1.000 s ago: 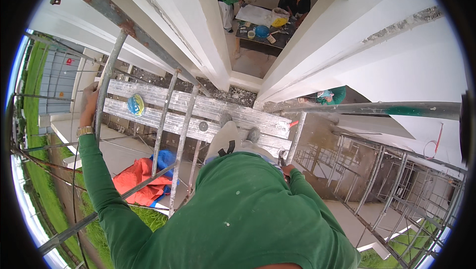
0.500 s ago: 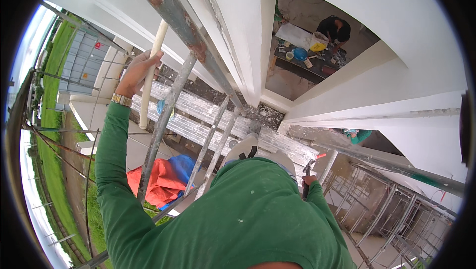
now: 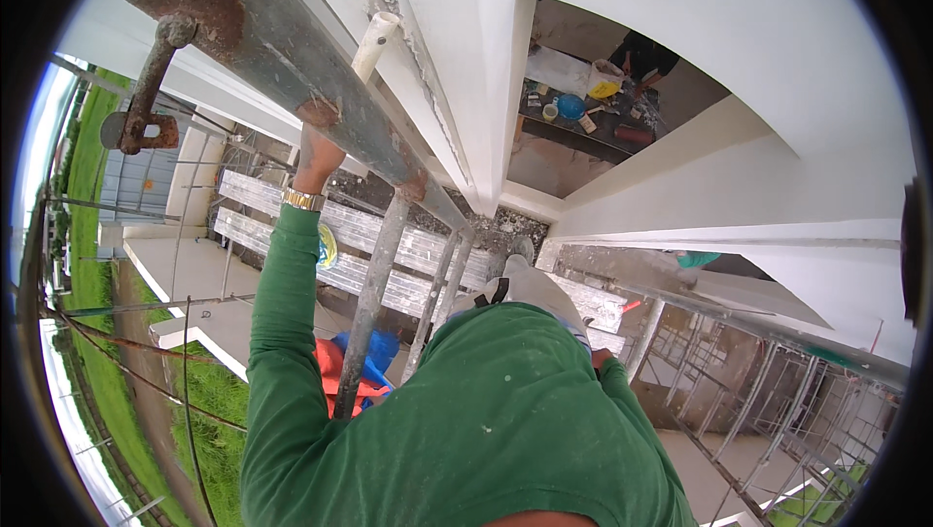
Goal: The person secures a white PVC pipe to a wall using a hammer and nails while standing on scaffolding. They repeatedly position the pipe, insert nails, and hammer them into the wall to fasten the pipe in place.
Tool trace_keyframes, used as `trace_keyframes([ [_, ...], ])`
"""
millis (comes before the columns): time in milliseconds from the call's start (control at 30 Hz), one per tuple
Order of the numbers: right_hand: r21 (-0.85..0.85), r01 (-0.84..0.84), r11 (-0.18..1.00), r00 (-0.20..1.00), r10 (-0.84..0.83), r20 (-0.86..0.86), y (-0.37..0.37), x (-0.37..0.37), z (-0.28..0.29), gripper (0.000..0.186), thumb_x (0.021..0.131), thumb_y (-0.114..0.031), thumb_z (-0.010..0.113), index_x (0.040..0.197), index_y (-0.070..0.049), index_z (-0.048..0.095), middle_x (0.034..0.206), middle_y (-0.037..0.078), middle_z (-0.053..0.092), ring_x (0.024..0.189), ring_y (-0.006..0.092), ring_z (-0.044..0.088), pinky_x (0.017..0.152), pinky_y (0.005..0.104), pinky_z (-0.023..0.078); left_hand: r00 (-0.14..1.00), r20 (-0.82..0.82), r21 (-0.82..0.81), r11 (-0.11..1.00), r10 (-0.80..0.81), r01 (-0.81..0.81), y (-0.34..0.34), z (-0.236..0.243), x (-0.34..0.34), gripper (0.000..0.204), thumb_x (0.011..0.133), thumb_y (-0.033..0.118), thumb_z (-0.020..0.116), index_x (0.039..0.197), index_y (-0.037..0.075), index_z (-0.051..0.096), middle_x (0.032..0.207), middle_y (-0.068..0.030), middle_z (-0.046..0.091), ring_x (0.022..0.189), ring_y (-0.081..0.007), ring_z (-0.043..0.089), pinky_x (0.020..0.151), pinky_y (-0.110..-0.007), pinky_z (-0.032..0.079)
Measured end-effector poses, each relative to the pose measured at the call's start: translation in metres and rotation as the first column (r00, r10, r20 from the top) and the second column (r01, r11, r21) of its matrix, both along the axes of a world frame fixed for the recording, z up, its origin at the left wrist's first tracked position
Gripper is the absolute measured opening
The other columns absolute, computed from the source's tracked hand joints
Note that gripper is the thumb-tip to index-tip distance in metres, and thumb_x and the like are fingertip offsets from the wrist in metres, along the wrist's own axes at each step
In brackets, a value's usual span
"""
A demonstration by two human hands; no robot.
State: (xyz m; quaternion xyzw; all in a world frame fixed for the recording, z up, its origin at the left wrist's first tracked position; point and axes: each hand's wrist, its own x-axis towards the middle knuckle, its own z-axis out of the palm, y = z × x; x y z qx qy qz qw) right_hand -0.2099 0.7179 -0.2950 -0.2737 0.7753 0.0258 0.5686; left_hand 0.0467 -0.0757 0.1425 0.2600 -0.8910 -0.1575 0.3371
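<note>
My left hand (image 3: 319,160) is raised, closed around a cream plastic-looking pipe, and partly hidden behind a thick rusty scaffold tube (image 3: 321,66). The pipe's far end (image 3: 377,39) sticks out beyond the tube, close to the white wall; its middle is covered by the tube. My right hand (image 3: 602,358) hangs low beside my body, mostly hidden by my green shirt. Only a little of the dark hammer (image 3: 589,322) seems to show above it, its handle out of sight.
I stand on paint-spattered metal planks (image 3: 389,231), with upright scaffold posts (image 3: 374,299) by my left arm. A rusty clamp bolt (image 3: 146,90) hangs off the tube. Through a wall opening, a person (image 3: 646,56) works at a cluttered table (image 3: 603,124). More scaffolding (image 3: 768,401) stands lower right.
My left hand has moved right and forward with the pipe, passing behind the scaffold tube. The tube looms larger. My right hand and hammer have become mostly hidden by my body.
</note>
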Motion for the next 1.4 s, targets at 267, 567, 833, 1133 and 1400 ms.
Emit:
trace_keyframes([
  [267, 0.076, 0.445, 0.892, 0.886, -0.451, 0.106, -0.093, -0.013, 0.115, 0.024, 0.089, -0.014, 0.063, 0.077, 0.007, 0.063, 0.064, 0.019, 0.064, 0.05, 0.031, 0.063, 0.048, 0.0471, 0.051, 0.982, -0.177, 0.018, 0.998, 0.064, -0.062, 0.032, 0.069, -0.023, 0.055, 0.096, 0.059, 0.057, 0.081, 0.006, 0.056, 0.063, 0.006, 0.039, 0.062, -0.0061, 0.035, 0.053, -0.027, 0.031],
  [567, 0.233, 0.849, 0.475, 0.466, -0.88, 0.097, -0.128, -0.002, 0.092, 0.026, 0.088, -0.012, 0.068, 0.07, 0.003, 0.058, 0.059, 0.015, 0.059, 0.045, 0.0267, 0.057, 0.041, 0.0431, 0.046, 0.985, -0.135, 0.436, 0.899, 0.111, -0.041, 0.038, 0.106, -0.046, 0.05, 0.101, 0.053, 0.052, 0.076, 0.01, 0.053, 0.059, 0.0088, 0.037, 0.053, -0.0028, 0.03, 0.047, -0.023, 0.024],
  [833, -0.08, -0.351, 0.933, 0.924, 0.331, -0.192, -0.152, 0.027, 0.011, 0.051, 0.09, -0.048, 0.05, 0.109, -0.007, 0.074, 0.101, 0.025, 0.071, 0.099, 0.0386, 0.069, 0.089, 0.0433, 0.054, 0.96, -0.277, 0.577, 0.793, -0.035, 0.196, 0.028, 0.09, -0.025, 0.052, 0.1, 0.057, 0.05, 0.084, 0.008, 0.053, 0.059, 0.0044, 0.045, 0.048, -0.0032, 0.037, 0.042, -0.019, 0.029],
  [1133, 0.132, 0.462, 0.877, 0.876, -0.474, 0.091, -0.177, 0.025, 0.147, 0.059, 0.078, -0.043, 0.07, 0.094, 0.013, 0.067, 0.092, 0.027, 0.069, 0.084, 0.0338, 0.069, 0.07, 0.0435, 0.054, 0.942, -0.335, 0.554, 0.811, 0.01, 0.189, 0.069, 0.104, -0.034, 0.047, 0.102, 0.05, 0.049, 0.109, 0.004, 0.052, 0.077, -0.0016, 0.051, 0.054, -0.0029, 0.044, 0.044, -0.016, 0.037],
  [1400, 0.282, 0.843, 0.458, 0.424, -0.889, 0.175, -0.099, 0.065, 0.055, 0.025, 0.089, -0.012, 0.066, 0.076, 0.008, 0.062, 0.065, 0.019, 0.063, 0.05, 0.0312, 0.062, 0.045, 0.0479, 0.051, 0.959, -0.268, 0.458, 0.864, -0.089, 0.208, 0.058, 0.106, -0.019, 0.045, 0.103, 0.044, 0.051, 0.12, 0.003, 0.046, 0.084, -0.0026, 0.053, 0.059, -0.0037, 0.047, 0.049, -0.016, 0.042],
])
